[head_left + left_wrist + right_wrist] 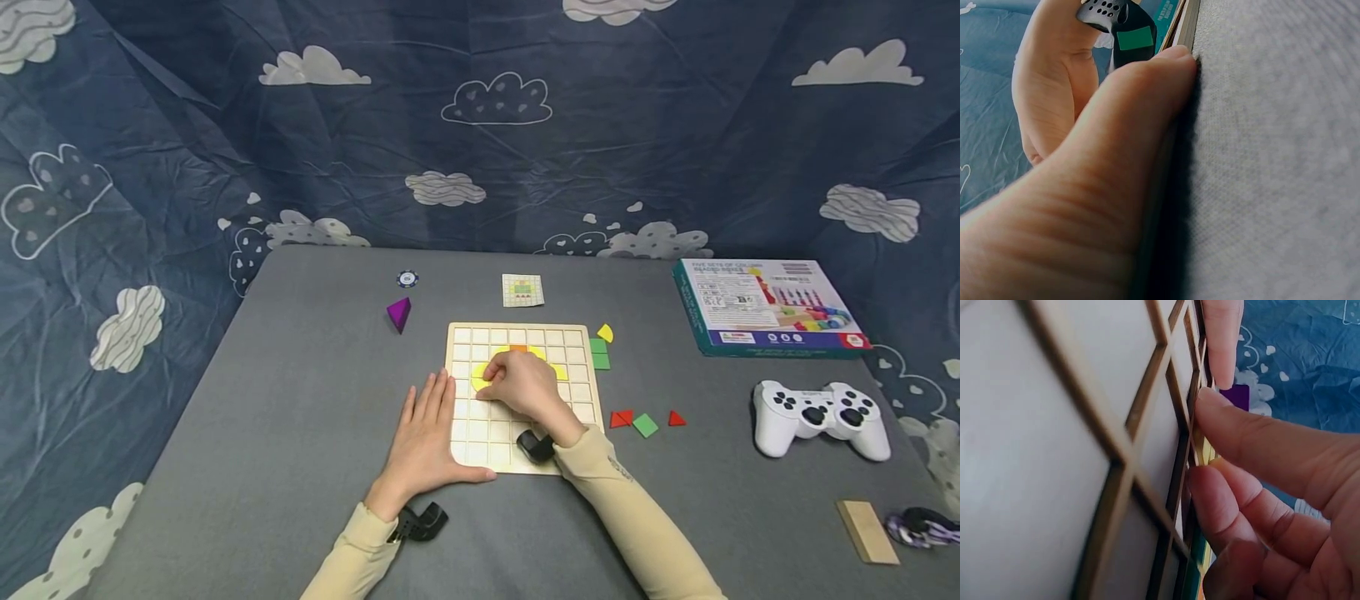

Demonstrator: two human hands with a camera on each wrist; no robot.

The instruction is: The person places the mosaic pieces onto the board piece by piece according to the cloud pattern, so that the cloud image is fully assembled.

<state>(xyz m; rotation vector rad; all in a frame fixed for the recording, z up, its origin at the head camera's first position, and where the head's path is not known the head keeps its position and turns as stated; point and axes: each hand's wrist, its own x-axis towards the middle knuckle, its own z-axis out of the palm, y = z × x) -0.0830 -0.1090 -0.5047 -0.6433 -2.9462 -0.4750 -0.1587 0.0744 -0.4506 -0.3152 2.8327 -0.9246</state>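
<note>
Beige sleeves [637, 517] slanting in from six o'clock. Gridded board [472, 454] lying flat ahead. Left hand [426, 435] bracing its seven-o'clock corner, thumb standing wide of straight fingers, apparently preventing slipping. Right hand [527, 385] hovering over centre, fingers bent. Pattern card [522, 291] lying at twelve, probably for easy viewing. Yellow piece [477, 382] sitting nine o'clock of centre, beside right thumb; cannot tell whether hand is pinching it.
</note>
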